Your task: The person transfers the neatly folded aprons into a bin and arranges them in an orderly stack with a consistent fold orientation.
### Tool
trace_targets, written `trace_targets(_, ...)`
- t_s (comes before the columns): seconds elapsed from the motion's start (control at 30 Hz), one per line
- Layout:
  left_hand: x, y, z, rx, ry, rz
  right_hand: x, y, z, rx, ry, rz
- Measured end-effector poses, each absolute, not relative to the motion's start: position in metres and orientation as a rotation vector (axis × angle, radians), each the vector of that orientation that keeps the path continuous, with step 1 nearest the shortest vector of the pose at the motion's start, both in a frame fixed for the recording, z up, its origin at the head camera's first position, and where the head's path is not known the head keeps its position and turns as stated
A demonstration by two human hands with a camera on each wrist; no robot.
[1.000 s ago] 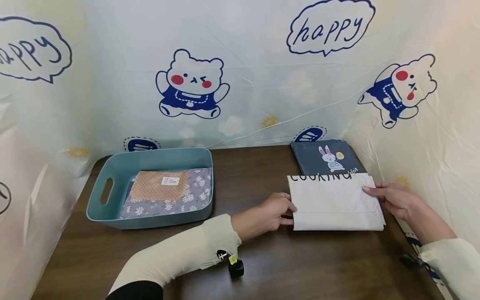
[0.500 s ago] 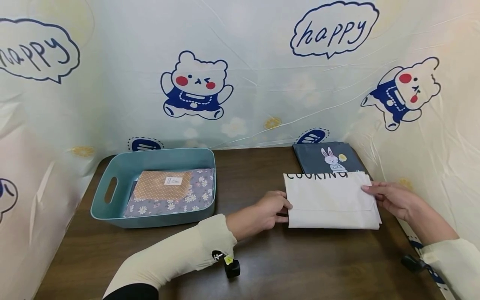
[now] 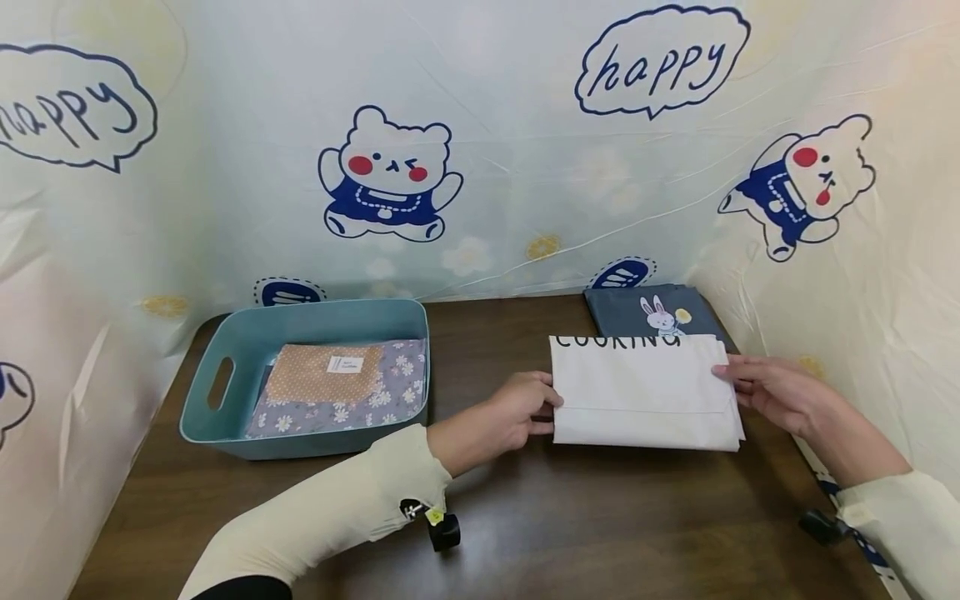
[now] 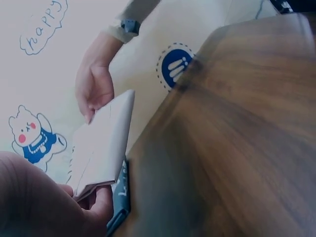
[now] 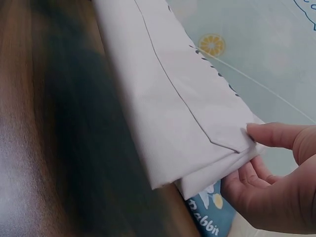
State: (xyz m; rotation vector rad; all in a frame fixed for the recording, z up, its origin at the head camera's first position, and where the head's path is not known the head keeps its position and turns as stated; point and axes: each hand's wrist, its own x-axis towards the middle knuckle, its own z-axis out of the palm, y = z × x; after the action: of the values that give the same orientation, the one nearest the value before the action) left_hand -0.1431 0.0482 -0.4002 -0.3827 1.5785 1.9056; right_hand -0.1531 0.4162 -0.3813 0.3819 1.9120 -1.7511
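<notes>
A folded white cloth with "COOKING" lettered along its far edge is held up between both hands. My left hand pinches its left edge, thumb and fingers on opposite faces, as the left wrist view also shows. At the other end my right hand grips the right edge, its thumb on top and fingers curled beneath the layers. Behind and partly below the white cloth lies a folded dark blue cloth with a rabbit print and the word "Rabbit".
To the left stands a teal basket with cut-out handles. Inside it lie folded fabrics, a purple daisy print with a tan dotted patch and a white label. A printed curtain hangs behind the brown wooden table.
Both hands have carried the white cloth left and slightly up in the head view, toward the basket. It now overlaps the dark blue cloth less on the right. The basket stays put.
</notes>
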Motion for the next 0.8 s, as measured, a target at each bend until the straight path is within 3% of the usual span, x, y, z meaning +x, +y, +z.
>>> trace_targets(0.8,-0.156,0.017,-0.384,-0.385,1.712,1.843,-0.159,0.391,-0.366,0.326,1.858,-1.864)
